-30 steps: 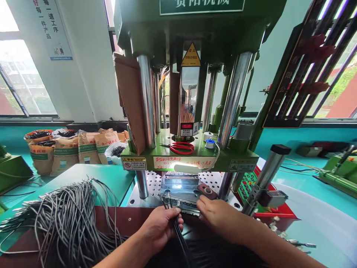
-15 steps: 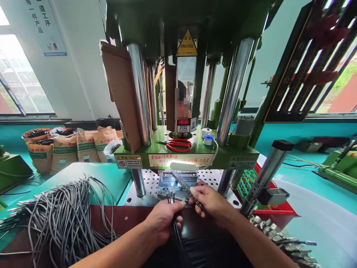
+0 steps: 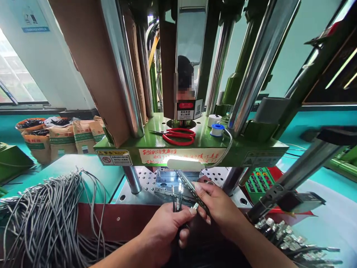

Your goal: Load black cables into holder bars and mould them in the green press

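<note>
My left hand [image 3: 167, 227] grips a small bunch of dark cables [image 3: 177, 195] whose metal-tipped ends stick up in front of the mould. My right hand [image 3: 216, 203] holds a long thin metal strip with small parts along it [image 3: 187, 182], slanted up toward the metal mould block [image 3: 167, 178] under the green press platen [image 3: 192, 150]. The two hands touch each other just in front of the perforated steel bed [image 3: 145, 182].
A big bundle of grey cables [image 3: 47, 219] lies on the left. Finished connector pieces [image 3: 281, 234] pile up at the right by a keypad [image 3: 258, 180]. Red scissors [image 3: 178, 136] and tape rolls [image 3: 214, 124] rest on the platen. Sacks [image 3: 52, 139] stand at the back left.
The view has moved closer to the press. My right hand picked up the thin metal strip and brought it against the cable ends; my left hand raised the cables slightly.
</note>
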The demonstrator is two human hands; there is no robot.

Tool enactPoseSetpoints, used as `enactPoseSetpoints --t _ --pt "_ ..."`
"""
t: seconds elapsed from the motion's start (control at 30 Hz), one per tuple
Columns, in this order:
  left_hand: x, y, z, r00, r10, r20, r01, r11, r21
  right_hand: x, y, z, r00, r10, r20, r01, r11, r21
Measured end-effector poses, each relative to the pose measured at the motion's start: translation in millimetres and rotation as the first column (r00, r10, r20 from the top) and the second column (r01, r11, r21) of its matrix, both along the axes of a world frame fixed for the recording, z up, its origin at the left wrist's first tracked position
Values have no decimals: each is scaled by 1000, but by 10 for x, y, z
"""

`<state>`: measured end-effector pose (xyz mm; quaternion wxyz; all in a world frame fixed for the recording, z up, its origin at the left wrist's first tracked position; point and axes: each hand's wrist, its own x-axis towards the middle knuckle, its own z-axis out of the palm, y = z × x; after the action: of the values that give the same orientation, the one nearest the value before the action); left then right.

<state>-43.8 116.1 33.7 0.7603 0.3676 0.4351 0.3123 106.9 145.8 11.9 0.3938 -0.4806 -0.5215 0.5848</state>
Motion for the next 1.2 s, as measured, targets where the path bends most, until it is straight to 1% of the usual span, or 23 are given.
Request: enactPoseSetpoints --t 0.17,0.37,0.67,0.87,0.97,1.07,1.2 --pt "30 6 20 1000 7 -30 -7 1000 -9 2 -43 28 1000 5 4 -5 1000 9" --pt "29 21 25 998 -65 -2 65 997 36 15 -54 31 998 15 54 -16 1000 11" --pt "53 3 -12 999 -24 -30 25 998 49 24 -85 48 988 10 155 -14 1000 22" --pt "78 6 -67 1000 24 0 -24 997 74 -15 -105 59 973 -35 228 14 995 95" --pt "66 3 -100 999 38 26 -40 998 57 -20 -127 64 969 -40 244 11 993 119" --pt "15 23 -115 998 48 27 -48 999 -12 12 -143 66 975 -23 220 8 997 70" --pt "-81 76 -102 983 179 39 -174 978 -117 73 -147 72 984 -1 175 6 1000 -31"
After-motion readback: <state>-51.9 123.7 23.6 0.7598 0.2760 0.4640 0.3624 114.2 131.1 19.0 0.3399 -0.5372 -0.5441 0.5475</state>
